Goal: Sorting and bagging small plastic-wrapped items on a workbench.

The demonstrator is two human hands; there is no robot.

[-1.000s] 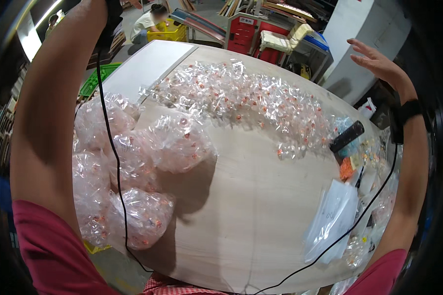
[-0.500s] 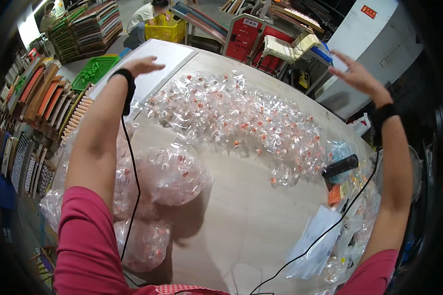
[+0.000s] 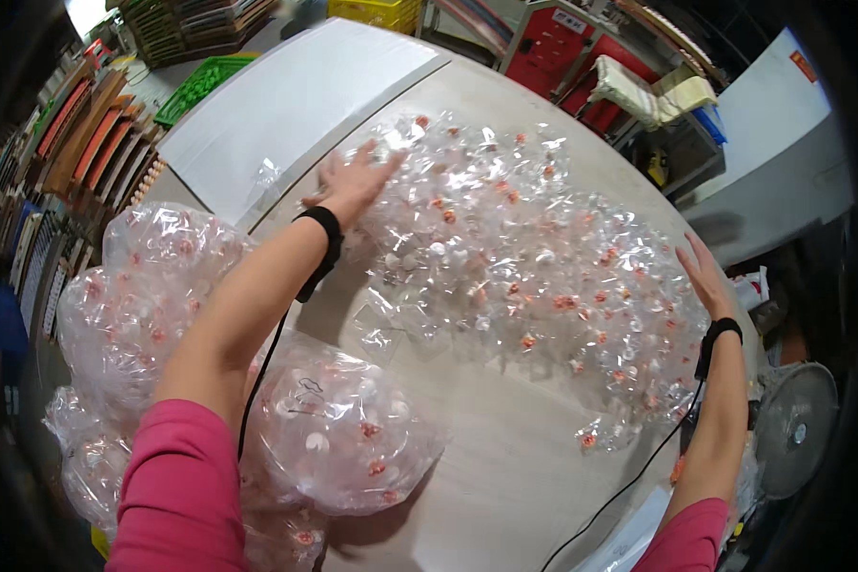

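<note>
A wide heap of small clear plastic packets [image 3: 505,257] with orange and white bits inside lies across the table [image 3: 467,410]. My left hand [image 3: 357,183] is at the heap's far left end, fingers spread and somewhat blurred, against the packets. Along the right edge of the heap is my right hand [image 3: 705,279], its fingers stretched out; whether it touches the packets I cannot tell. Neither hand grips anything. Below my left forearm sits a big, full clear bag [image 3: 343,429] of similar packets, with more stuffed bags [image 3: 153,315] to its left.
A white board [image 3: 296,105] covers the table's far left corner. Beyond it are a green tray [image 3: 200,91] of green pieces and stacked racks. A red cabinet [image 3: 553,57] and a padded chair [image 3: 629,91] stand past the far edge. A fan [image 3: 799,431] is at right.
Both hands have come down from raised positions above the table to opposite ends of the packet heap. The view has shifted, so the heap and bags appear larger.
</note>
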